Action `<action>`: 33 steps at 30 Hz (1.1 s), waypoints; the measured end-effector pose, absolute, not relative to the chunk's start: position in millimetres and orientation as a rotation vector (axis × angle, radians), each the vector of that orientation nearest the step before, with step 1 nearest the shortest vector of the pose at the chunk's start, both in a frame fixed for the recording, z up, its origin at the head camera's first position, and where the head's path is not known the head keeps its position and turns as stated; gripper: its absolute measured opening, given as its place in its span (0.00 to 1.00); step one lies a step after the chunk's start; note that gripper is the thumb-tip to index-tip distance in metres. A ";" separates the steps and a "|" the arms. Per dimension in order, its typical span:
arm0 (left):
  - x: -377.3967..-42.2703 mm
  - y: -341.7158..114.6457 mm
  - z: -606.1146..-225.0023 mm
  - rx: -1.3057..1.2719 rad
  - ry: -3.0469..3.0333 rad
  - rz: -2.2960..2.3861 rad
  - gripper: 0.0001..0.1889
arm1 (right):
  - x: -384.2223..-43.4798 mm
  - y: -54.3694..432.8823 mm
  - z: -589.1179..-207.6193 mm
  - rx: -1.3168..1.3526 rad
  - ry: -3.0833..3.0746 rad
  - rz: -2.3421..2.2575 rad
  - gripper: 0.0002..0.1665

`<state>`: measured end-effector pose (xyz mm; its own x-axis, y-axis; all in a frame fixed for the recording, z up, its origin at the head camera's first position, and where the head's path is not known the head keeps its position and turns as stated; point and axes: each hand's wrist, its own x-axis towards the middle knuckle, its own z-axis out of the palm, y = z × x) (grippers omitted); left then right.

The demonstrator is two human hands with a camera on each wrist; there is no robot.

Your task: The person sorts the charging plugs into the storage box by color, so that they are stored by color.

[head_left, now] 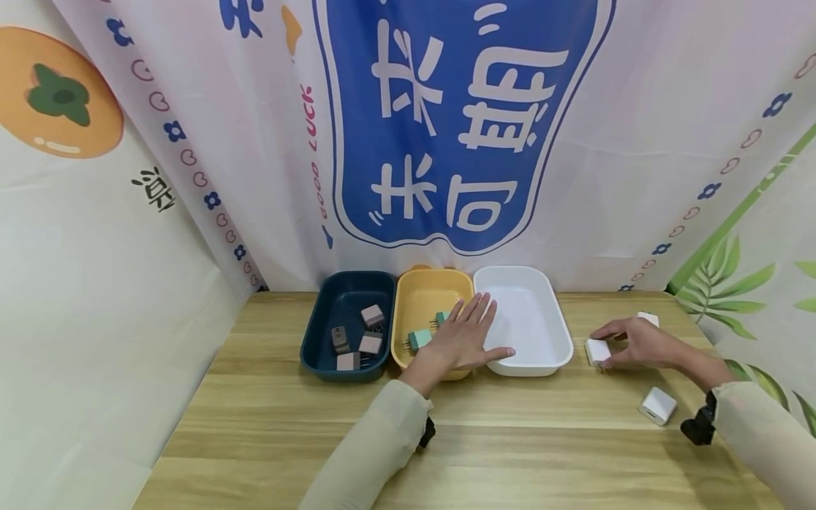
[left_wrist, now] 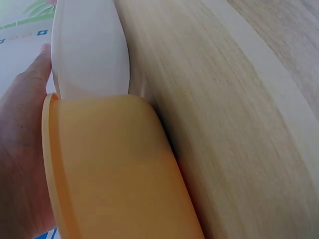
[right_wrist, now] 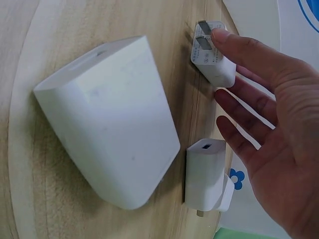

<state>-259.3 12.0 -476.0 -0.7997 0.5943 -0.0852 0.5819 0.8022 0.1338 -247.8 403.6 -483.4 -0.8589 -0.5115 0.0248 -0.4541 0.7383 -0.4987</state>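
Note:
My right hand pinches a white charger plug between thumb and fingers, right of the white tray. In the right wrist view, the thumb lies by the prongs of that charger plug. Another white charger plug lies nearer the front, and more white shows behind the hand. My left hand, fingers spread, is over the yellow tray and the white tray's left edge. Green charger plugs lie in the yellow tray, partly hidden by that hand.
A navy tray at the left holds several brownish-pink charger plugs. The three trays stand side by side at the back of the wooden table. A printed curtain hangs behind them.

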 end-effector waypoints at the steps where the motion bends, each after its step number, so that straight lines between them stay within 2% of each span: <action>1: -259.2 12.0 -475.9 0.938 2.865 0.153 0.54 | -248.0 403.2 -483.4 -0.788 2.819 -0.765 0.30; 27: -262.9 14.8 -479.7 0.915 2.858 0.115 0.54 | -249.2 401.2 -475.9 -0.678 2.798 -0.754 0.29; 33: -258.6 13.2 -476.4 0.919 2.878 0.109 0.54 | -249.3 401.5 -469.5 -0.718 2.865 -0.766 0.28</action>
